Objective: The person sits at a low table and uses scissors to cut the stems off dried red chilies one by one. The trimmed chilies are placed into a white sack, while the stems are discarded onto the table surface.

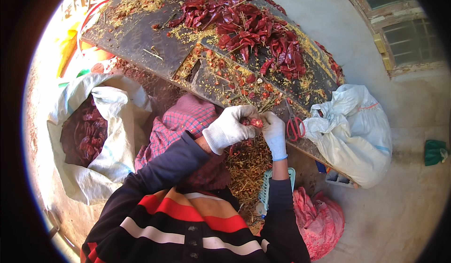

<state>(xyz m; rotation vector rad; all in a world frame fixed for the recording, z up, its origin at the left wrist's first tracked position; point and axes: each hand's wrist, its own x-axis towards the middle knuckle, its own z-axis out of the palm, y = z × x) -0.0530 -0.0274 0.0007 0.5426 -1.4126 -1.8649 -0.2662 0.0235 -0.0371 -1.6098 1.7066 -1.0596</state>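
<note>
In front of my chest, both hands wear white knit gloves and meet just over the near edge of the board table [137, 41]. My left hand [232, 126] curls around a dried red chili [256, 122], whose torn end shows between the gloves. The fingers of my right hand [274, 130] pinch at that same end; the fingertips are partly hidden. Scissors with red handles [295, 127] lie on the table just right of my right hand. Beyond the hands spreads a heap of dried red chilies [246, 26], with loose yellow seeds [148, 2] around it.
An open white woven sack [116, 101] holding dried chilies stands at left. Another white sack [363, 136] rests at the table's right end. Stems and scraps [246, 164] lie below my hands, beside a light-green plastic basket [291, 175]. A pink patterned cloth [320, 224] is at lower right.
</note>
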